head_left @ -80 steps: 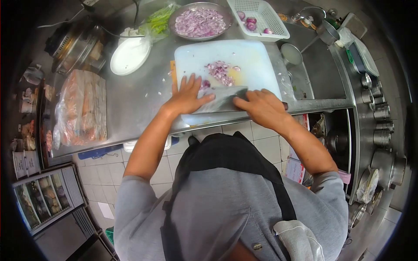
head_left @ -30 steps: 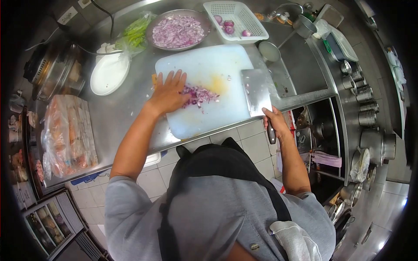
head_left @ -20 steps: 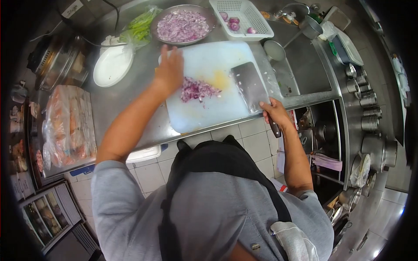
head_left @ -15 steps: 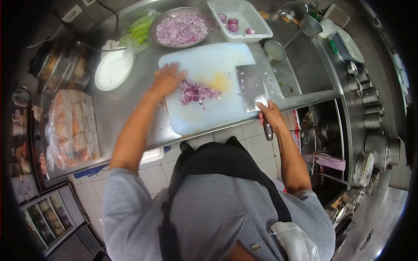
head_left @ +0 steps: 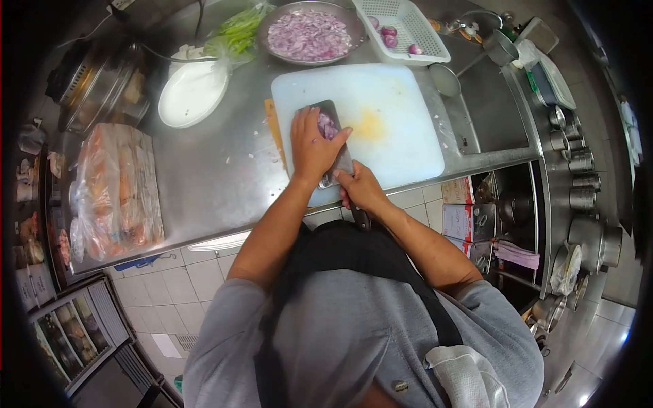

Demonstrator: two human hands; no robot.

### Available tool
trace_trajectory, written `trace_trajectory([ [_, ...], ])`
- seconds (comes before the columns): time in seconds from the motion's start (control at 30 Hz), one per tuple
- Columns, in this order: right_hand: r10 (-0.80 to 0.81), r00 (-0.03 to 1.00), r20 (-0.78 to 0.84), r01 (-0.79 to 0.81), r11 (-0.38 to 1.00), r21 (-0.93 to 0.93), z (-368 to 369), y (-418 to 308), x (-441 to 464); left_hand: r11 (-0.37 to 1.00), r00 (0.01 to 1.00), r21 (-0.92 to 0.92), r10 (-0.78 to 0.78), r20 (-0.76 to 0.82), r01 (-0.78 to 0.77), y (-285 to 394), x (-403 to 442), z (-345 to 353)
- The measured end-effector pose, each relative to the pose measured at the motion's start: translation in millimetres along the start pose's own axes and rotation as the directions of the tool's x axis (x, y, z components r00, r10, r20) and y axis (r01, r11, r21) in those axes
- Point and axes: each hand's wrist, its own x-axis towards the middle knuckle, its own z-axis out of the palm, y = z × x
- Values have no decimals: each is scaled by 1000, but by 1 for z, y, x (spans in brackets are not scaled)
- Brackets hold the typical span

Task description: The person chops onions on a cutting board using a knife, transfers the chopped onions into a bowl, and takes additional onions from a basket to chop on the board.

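Near the left side of the white cutting board [head_left: 401,102] lies the wide blade of a cleaver [head_left: 325,178], with chopped red onion [head_left: 328,126] on it. My left hand [head_left: 314,146] rests over the blade and the onion, its fingers together and its thumb apart, cupped round the pieces. My right hand [head_left: 364,189] is closed on the cleaver's handle at the board's front edge. A yellow stain marks the middle of the board. Behind the board stands a metal bowl [head_left: 263,34] of chopped onion.
A white perforated basket [head_left: 435,51] with several onions stands behind the board. Left are a white oval plate [head_left: 193,92], bagged greens [head_left: 238,30] and a large plastic-wrapped package [head_left: 119,194]. A sink [head_left: 486,112] with a metal ladle [head_left: 500,49] is at right.
The cleaver has moved left across the board, and the chopped onion is now on its blade. My left hand has come down over the pieces; my right hand has moved left with the handle.
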Motion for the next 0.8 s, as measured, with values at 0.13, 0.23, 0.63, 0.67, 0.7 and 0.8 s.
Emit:
trace_trajectory([
  [0.13,37,999,19,-37,999,12,4,-14,-5,951,990,-275,-141,26,142,-4,5,-10],
  [0.23,22,1000,17,-23,1000,13,1,-30,-10,938,989,-319,-150,-15,138,2,15,-9],
  [0.63,-241,971,14,238,965,111,-66,-249,102,938,936,69,331,123,-340,3,296,46],
  [0.67,-270,963,8,268,957,111,-76,-240,99,931,937,152,305,171,-331,-6,306,55],
  [0.7,-297,955,8,294,950,105,-86,-222,89,924,949,247,250,194,-293,-14,309,63],
  [0.8,-296,954,42,298,932,-207,-137,-155,65,840,966,484,175,189,-247,-46,290,78],
])
